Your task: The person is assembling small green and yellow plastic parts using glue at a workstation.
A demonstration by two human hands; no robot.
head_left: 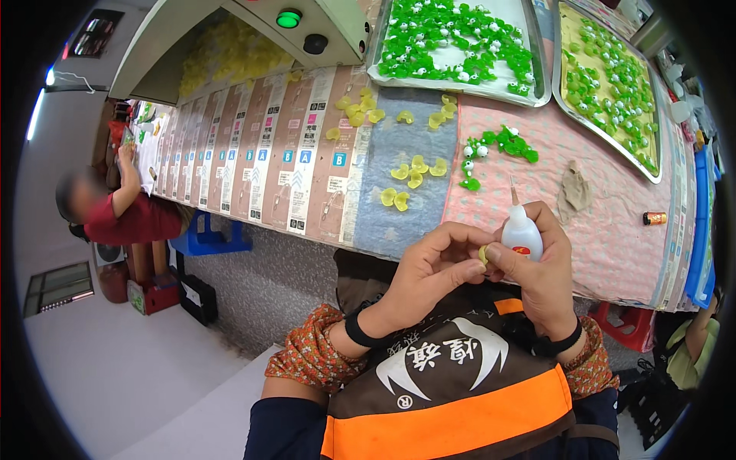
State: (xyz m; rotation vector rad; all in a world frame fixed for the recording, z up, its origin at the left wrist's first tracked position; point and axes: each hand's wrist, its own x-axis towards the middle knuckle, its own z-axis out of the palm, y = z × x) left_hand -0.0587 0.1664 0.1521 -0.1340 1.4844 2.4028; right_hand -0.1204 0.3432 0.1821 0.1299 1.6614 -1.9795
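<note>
Pinching a small yellow piece (pixel 483 254), left hand (pixel 429 272) meets right hand (pixel 540 264), its grip around a glue bottle (pixel 522 236).

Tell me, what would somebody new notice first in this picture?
Probably the two hands in the middle: the left hand pinches a small yellow piece, and the right hand holds a little white glue bottle. Beyond them, trays hold bright green pieces.

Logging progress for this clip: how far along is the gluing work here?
Done: two trays of green pieces with white beads. In hand: left hand pinches a small yellow piece; right hand holds a glue bottle. Left: loose yellow pieces and green pieces on the table.
</note>
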